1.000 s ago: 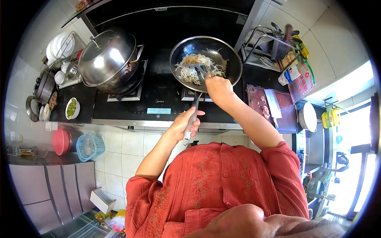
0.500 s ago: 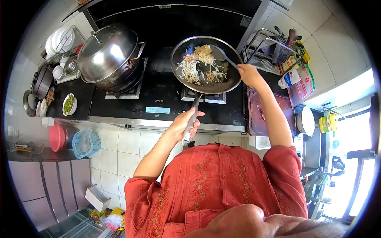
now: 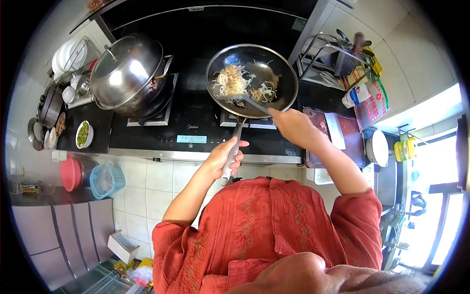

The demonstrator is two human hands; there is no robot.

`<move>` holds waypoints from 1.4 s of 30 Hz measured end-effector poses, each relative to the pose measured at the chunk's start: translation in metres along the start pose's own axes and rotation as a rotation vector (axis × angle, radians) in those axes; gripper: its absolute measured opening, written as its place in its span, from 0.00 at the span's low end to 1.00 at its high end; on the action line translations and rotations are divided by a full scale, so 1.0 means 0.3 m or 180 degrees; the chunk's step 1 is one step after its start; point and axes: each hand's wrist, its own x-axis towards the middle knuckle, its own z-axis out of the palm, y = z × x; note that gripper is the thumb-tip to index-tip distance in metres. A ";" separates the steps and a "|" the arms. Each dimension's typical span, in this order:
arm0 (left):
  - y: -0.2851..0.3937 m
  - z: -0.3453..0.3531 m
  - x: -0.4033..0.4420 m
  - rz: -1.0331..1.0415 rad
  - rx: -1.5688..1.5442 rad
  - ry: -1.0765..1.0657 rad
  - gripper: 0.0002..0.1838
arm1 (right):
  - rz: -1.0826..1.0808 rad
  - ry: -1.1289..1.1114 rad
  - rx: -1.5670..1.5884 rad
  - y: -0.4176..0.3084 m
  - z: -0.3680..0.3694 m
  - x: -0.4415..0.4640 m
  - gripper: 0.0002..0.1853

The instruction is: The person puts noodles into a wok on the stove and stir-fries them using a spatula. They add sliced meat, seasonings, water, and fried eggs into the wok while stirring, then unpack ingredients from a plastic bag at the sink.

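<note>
My left hand [image 3: 226, 158] is closed around the grey handle of a dark frying pan [image 3: 286, 63], which rests over the right burner. Pale thin shreds of food [image 3: 231, 81] are heaped on the pan's left side, with a smaller clump [image 3: 266, 92] to the lower right. My right hand [image 3: 292, 126] grips a spatula [image 3: 255, 104] by its grey handle. The spatula slants down to the left into the pan, and its blade is partly hidden at the near edge of the larger heap.
A large lidded wok [image 3: 128, 73] stands on the left burner. Left of the stove is a white bowl of chopped greens [image 3: 84, 134]. A cleaver blade [image 3: 335, 131] lies on a cutting board [image 3: 355, 152] at right, near a utensil rack [image 3: 318, 59] and food bags [image 3: 372, 105].
My right hand has swung toward me and left, from the pan's right rim to its near side. Most of the shreds have shifted left in the pan. The cleaver blade has come into sight.
</note>
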 end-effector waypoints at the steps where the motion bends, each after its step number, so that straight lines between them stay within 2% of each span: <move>1: 0.000 0.001 0.001 -0.0007 0.0034 -0.0007 0.27 | -0.0042 0.0119 -0.0116 -0.022 0.016 0.047 0.12; 5: 0.007 -0.003 -0.011 0.0027 0.0011 -0.0004 0.27 | 0.0411 0.0233 -0.0539 0.000 0.052 0.174 0.13; 7: 0.012 -0.006 -0.016 0.0031 -0.0029 0.0009 0.27 | 0.0506 0.0469 0.0067 0.011 -0.025 0.110 0.12; 10: 0.008 -0.016 -0.019 0.0031 -0.0014 -0.0013 0.27 | 0.0435 0.0898 0.0194 0.049 -0.068 0.112 0.13; 14: 0.011 -0.012 -0.020 0.0031 0.0067 0.0029 0.27 | 0.0437 0.0735 -0.0264 0.138 0.016 0.290 0.14; 16: 0.018 -0.014 -0.019 0.0028 0.0061 0.0032 0.27 | 0.0020 0.0628 -0.0355 0.172 0.054 0.318 0.13; 17: 0.017 -0.016 -0.017 0.0052 0.0059 0.0000 0.27 | 0.0021 0.0614 -0.0365 0.154 0.027 0.288 0.13; 20: 0.014 -0.012 -0.022 0.0038 0.0050 -0.0015 0.27 | -0.0062 -0.0119 -0.0637 0.114 -0.068 0.120 0.13; 25: 0.012 -0.029 -0.018 0.0024 -0.0011 0.0002 0.27 | -0.0038 -0.0328 -0.0722 0.125 -0.203 -0.071 0.14; 27: 0.007 -0.028 -0.020 0.0052 0.0103 0.0024 0.27 | 0.0322 -0.0739 -0.0676 0.098 -0.253 -0.101 0.14; 31: 0.027 -0.002 -0.027 -0.0023 0.0216 0.0139 0.28 | -0.0370 -0.0190 -0.0937 0.051 -0.103 -0.001 0.15; 34: 0.027 0.005 -0.025 0.0022 0.0258 0.0159 0.29 | -0.0237 -0.0094 -0.0997 -0.002 -0.001 0.138 0.17; 36: 0.025 0.001 -0.025 0.0014 0.0191 0.0104 0.28 | 0.0253 0.0255 -0.1055 0.018 0.065 0.224 0.18; 39: 0.023 0.004 -0.028 0.0067 0.0141 0.0091 0.27 | 0.0717 0.0006 -0.0728 0.095 -0.012 0.246 0.15; 42: 0.020 0.013 -0.027 0.0083 0.0242 0.0261 0.28 | 0.0675 0.0138 -0.0674 0.093 -0.070 0.217 0.13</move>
